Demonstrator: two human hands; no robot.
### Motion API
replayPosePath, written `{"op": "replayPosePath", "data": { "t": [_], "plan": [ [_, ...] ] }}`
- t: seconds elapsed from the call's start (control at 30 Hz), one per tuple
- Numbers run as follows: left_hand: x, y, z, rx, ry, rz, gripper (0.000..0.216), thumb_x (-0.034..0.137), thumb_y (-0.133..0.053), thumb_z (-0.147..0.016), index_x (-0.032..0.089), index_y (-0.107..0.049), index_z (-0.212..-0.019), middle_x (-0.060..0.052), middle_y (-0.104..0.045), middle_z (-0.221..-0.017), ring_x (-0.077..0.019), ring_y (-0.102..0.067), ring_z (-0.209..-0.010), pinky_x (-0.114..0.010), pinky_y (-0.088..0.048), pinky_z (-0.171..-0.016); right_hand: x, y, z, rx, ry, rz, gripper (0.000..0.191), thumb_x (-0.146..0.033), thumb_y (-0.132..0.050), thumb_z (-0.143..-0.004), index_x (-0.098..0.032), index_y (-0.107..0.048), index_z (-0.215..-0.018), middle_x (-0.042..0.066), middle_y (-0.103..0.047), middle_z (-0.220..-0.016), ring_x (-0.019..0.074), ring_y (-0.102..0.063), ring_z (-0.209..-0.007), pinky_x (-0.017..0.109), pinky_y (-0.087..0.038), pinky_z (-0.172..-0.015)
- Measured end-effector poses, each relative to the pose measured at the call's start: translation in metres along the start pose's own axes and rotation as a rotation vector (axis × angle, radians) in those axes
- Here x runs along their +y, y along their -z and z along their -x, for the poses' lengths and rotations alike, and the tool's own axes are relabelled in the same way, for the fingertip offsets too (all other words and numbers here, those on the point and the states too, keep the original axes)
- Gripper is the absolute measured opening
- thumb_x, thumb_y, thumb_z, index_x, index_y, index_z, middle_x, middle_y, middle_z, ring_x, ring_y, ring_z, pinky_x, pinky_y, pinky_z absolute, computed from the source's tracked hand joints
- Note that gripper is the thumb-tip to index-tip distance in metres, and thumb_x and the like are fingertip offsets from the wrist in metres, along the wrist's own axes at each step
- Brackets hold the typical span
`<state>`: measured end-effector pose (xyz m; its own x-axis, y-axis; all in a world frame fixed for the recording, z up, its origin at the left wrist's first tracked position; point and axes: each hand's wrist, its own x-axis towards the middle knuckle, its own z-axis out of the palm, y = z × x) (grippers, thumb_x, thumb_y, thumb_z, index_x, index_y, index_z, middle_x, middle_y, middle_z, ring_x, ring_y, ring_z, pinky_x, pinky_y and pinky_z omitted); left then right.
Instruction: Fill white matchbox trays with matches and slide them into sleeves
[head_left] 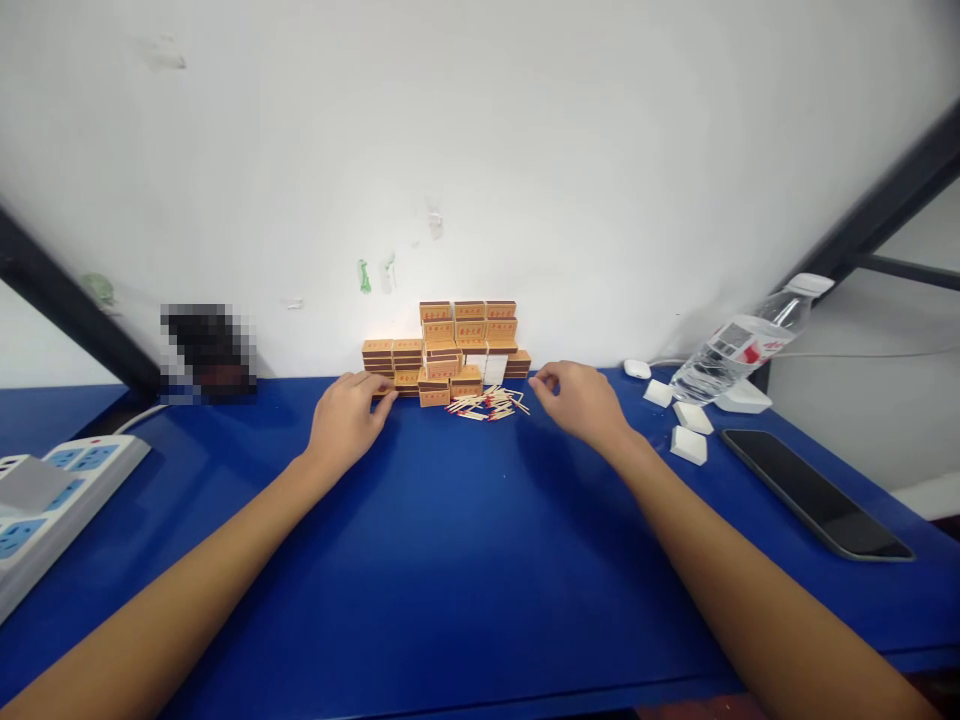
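Against the wall stands a stepped stack of matchboxes (469, 325), orange with red print and dark brown striking sides. At its left end my left hand (349, 415) has thumb and fingers closed around the edge of a low matchbox (384, 392), mostly hidden by the fingers. A loose heap of red-tipped matches (489, 402) lies in front of the stack. My right hand (577, 400) hovers just right of those matches, beside the stack's right end. Its fingers are curled in, and I see nothing between them. One white box face (495, 369) shows in the stack.
A power strip (75, 480) lies at the left. On the right are a tilted water bottle (750, 345), several small white blocks (688, 445), a white case (637, 369) and a dark phone (817, 492). The blue table (450, 560) meets a white wall behind.
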<state>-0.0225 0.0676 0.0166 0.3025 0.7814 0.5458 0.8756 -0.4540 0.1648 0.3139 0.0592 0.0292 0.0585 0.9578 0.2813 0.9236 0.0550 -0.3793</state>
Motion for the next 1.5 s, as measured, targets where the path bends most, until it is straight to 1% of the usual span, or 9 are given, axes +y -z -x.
{"op": "replayPosePath", "data": {
  "t": [0.2, 0.4, 0.6, 0.77, 1.0, 1.13, 1.3, 1.4, 1.5],
  "plan": [
    [0.005, 0.009, 0.030, -0.038, -0.140, 0.046, 0.018, 0.030, -0.061, -0.102, 0.022, -0.073, -0.090, -0.004, -0.077, -0.090, -0.0236, -0.067, -0.082, -0.038, -0.054, -0.075, 0.039, 0.016, -0.039, -0.008, -0.208, -0.086, 0.025, -0.036, -0.065, -0.092, -0.016, -0.074, -0.080, 0.008, -0.075, -0.076, 0.0198, -0.067, -0.069, 0.029, -0.044, -0.063],
    [-0.001, 0.005, 0.038, -0.049, -0.392, 0.087, 0.020, 0.022, -0.053, -0.106, 0.018, -0.073, -0.106, -0.006, -0.078, -0.102, -0.0235, -0.068, -0.092, -0.040, -0.057, -0.085, 0.059, 0.037, -0.042, -0.006, -0.246, -0.148, 0.014, -0.026, -0.068, -0.088, -0.018, -0.073, -0.078, 0.004, -0.074, -0.070, 0.0162, -0.064, -0.059, 0.028, -0.045, -0.063],
    [0.005, 0.003, 0.038, -0.057, -0.425, 0.058, 0.021, 0.030, -0.056, -0.106, 0.017, -0.073, -0.100, -0.007, -0.077, -0.092, -0.0231, -0.069, -0.085, -0.040, -0.058, -0.081, 0.032, 0.020, -0.045, -0.019, -0.328, -0.251, 0.024, -0.032, -0.066, -0.093, -0.016, -0.070, -0.075, 0.004, -0.072, -0.068, 0.0129, -0.058, -0.052, 0.026, -0.043, -0.054],
    [0.008, 0.006, 0.039, -0.050, -0.423, 0.067, 0.024, 0.030, -0.056, -0.106, 0.016, -0.074, -0.098, -0.008, -0.076, -0.090, -0.0229, -0.068, -0.084, -0.040, -0.057, -0.080, 0.000, -0.002, -0.064, -0.084, -0.451, -0.326, 0.034, -0.040, -0.067, -0.096, -0.016, -0.065, -0.073, 0.000, -0.058, -0.051, 0.0097, -0.043, -0.038, 0.025, -0.034, -0.041],
    [0.008, 0.007, 0.039, -0.041, -0.451, 0.019, 0.024, 0.029, -0.055, -0.106, 0.016, -0.073, -0.097, -0.007, -0.075, -0.087, -0.0226, -0.067, -0.083, -0.039, -0.056, -0.079, -0.008, -0.006, -0.065, -0.135, -0.490, -0.289, 0.034, -0.040, -0.070, -0.094, -0.015, -0.065, -0.073, 0.001, -0.058, -0.054, 0.0086, -0.042, -0.039, 0.025, -0.035, -0.042],
    [0.007, 0.008, 0.039, -0.031, -0.462, 0.007, 0.024, 0.029, -0.056, -0.106, 0.015, -0.073, -0.096, -0.007, -0.075, -0.087, -0.0224, -0.067, -0.083, -0.038, -0.055, -0.079, 0.019, 0.013, -0.057, -0.080, -0.454, -0.151, 0.024, -0.038, -0.068, -0.094, -0.016, -0.074, -0.086, 0.007, -0.070, -0.069, 0.0165, -0.063, -0.059, 0.028, -0.048, -0.058],
    [0.008, 0.011, 0.037, -0.008, -0.468, -0.018, 0.024, 0.029, -0.056, -0.106, 0.016, -0.073, -0.095, -0.007, -0.075, -0.087, -0.0222, -0.068, -0.083, -0.037, -0.055, -0.078, 0.095, 0.059, -0.028, 0.013, -0.520, 0.166, 0.020, -0.033, -0.071, -0.086, -0.014, -0.076, -0.083, 0.022, -0.075, -0.092, 0.0382, -0.070, -0.097, 0.044, -0.050, -0.080],
    [0.009, 0.011, 0.037, -0.015, -0.487, -0.036, 0.024, 0.028, -0.056, -0.105, 0.016, -0.073, -0.094, -0.007, -0.075, -0.086, -0.0232, -0.068, -0.081, -0.038, -0.054, -0.076, 0.131, 0.065, -0.015, -0.097, -0.489, 0.330, 0.021, -0.039, -0.073, -0.083, -0.020, -0.076, -0.078, 0.015, -0.076, -0.086, 0.0330, -0.071, -0.086, 0.039, -0.050, -0.072],
    [0.010, 0.009, 0.038, -0.020, -0.485, -0.024, 0.023, 0.028, -0.057, -0.105, 0.015, -0.073, -0.094, -0.007, -0.075, -0.086, -0.0233, -0.068, -0.081, -0.039, -0.055, -0.076, 0.142, 0.056, -0.011, -0.149, -0.433, 0.325, 0.020, -0.038, -0.073, -0.081, -0.022, -0.071, -0.069, 0.007, -0.074, -0.076, 0.0244, -0.067, -0.074, 0.033, -0.046, -0.065]
  ]
}}
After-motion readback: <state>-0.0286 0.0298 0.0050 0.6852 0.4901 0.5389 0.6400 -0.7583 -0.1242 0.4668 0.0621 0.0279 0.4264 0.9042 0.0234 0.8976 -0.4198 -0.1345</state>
